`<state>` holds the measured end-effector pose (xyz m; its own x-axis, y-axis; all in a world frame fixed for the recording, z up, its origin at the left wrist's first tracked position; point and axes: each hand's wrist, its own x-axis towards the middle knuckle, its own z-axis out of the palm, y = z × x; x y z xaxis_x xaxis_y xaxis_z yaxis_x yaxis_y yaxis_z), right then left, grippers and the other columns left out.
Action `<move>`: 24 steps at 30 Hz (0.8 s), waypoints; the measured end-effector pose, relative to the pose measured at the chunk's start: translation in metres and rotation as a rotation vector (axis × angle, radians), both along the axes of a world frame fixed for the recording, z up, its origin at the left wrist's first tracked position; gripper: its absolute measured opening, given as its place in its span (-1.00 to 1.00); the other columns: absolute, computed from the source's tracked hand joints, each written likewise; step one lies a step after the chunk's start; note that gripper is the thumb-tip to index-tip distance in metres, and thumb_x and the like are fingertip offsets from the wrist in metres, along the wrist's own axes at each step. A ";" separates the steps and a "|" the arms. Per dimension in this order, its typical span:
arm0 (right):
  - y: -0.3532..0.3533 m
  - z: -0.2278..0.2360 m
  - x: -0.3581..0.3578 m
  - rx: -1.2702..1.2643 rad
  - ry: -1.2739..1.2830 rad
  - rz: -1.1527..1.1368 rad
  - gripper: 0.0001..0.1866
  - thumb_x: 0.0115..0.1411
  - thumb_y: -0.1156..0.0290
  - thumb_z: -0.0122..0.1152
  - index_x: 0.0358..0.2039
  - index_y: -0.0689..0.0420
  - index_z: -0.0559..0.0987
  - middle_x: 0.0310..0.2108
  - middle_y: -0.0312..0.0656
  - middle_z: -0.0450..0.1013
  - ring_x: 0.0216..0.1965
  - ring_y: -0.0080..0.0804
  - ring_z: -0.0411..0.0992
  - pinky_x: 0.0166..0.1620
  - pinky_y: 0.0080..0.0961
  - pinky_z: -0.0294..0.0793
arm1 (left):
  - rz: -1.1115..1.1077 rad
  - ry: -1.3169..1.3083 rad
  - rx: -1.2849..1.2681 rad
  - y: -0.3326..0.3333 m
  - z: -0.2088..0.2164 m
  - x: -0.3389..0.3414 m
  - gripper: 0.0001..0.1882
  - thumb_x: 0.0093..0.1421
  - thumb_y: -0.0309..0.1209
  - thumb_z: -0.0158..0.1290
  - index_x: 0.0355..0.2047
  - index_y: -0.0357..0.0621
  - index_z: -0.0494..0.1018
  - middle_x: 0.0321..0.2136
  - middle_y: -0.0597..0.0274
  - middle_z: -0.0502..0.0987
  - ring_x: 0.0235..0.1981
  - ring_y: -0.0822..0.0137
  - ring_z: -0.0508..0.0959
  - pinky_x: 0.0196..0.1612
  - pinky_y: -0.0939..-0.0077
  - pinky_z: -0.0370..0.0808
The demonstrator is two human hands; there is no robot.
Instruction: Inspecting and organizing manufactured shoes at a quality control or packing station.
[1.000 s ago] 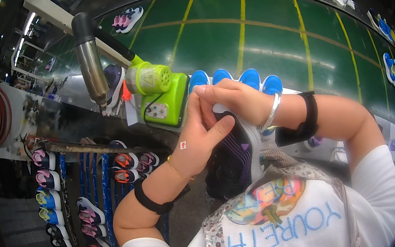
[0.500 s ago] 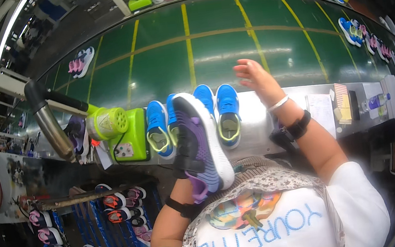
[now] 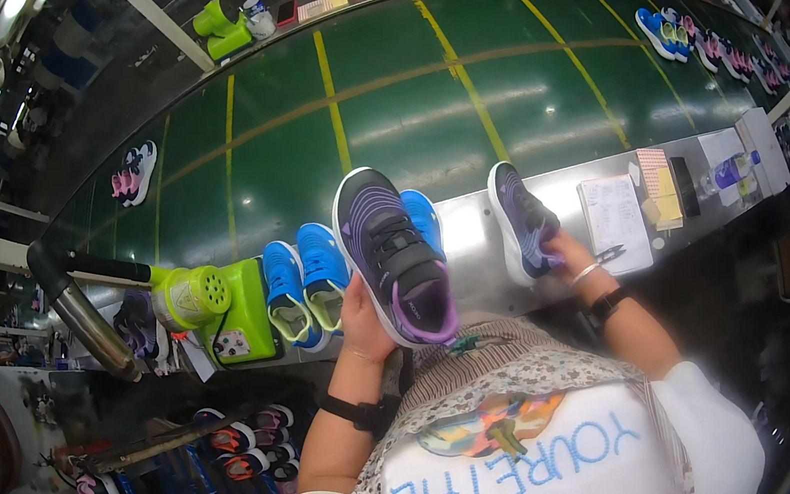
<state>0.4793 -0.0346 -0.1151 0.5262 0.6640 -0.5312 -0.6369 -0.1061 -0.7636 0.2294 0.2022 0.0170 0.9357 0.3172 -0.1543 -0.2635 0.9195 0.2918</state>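
Note:
My left hand (image 3: pixel 362 322) is closed on a black-and-purple sneaker (image 3: pixel 393 247). This sneaker is held toe up, its strap and opening facing me, white sole edge at the left. A second black-and-purple sneaker (image 3: pixel 524 219) is in my right hand (image 3: pixel 570 259), gripped near its heel at the bench edge; it is turned more side-on. Behind and beside the left sneaker are blue sneakers with lime linings: one blue sneaker (image 3: pixel 286 288), another blue sneaker (image 3: pixel 322 262) next to it, and a partly hidden blue sneaker (image 3: pixel 423 218).
A lime-green hot-air machine (image 3: pixel 248 313) with a metal nozzle pipe (image 3: pixel 95 325) stands at the left. Beyond the metal bench runs a green belt (image 3: pixel 294 175) with yellow lines. A notepad (image 3: pixel 613 216), pen and bottle (image 3: pixel 733 171) lie right. Shoe racks (image 3: pixel 141 454) stand lower left.
The left hand's sneaker has turned from side-on to show its top. My right hand, raised and empty before, has come down and now grips the second dark sneaker. The view has shifted.

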 end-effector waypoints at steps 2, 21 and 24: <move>0.005 0.049 -0.004 0.337 0.145 -0.050 -0.46 0.03 0.51 -0.04 0.08 0.03 0.17 -0.05 -0.20 0.27 -0.08 -0.38 0.31 -0.04 -0.43 0.31 | -0.023 -0.091 -0.017 0.006 -0.004 0.002 -0.37 0.17 -0.03 -0.33 0.10 -0.26 0.06 0.08 -0.06 0.16 0.09 0.05 0.19 0.14 0.17 0.08; 0.031 0.149 -0.033 0.503 -0.047 0.197 -0.23 -0.06 0.36 0.06 0.17 0.13 0.00 0.09 -0.15 0.14 0.07 -0.38 0.19 0.09 -0.47 0.17 | -0.247 0.296 0.683 0.038 0.052 0.024 -0.46 0.17 -0.23 -0.14 0.10 -0.22 0.06 -0.03 0.17 0.29 -0.05 0.35 0.34 -0.01 0.48 0.28; 0.029 0.155 -0.033 0.478 -0.099 0.216 -0.22 -0.07 0.36 0.09 0.18 0.13 0.00 0.10 -0.18 0.12 0.10 -0.40 0.15 0.11 -0.48 0.11 | -0.267 0.294 0.723 0.036 0.056 0.029 -0.46 0.19 -0.26 -0.16 0.12 -0.22 0.03 -0.02 0.19 0.28 -0.03 0.36 0.32 0.01 0.50 0.26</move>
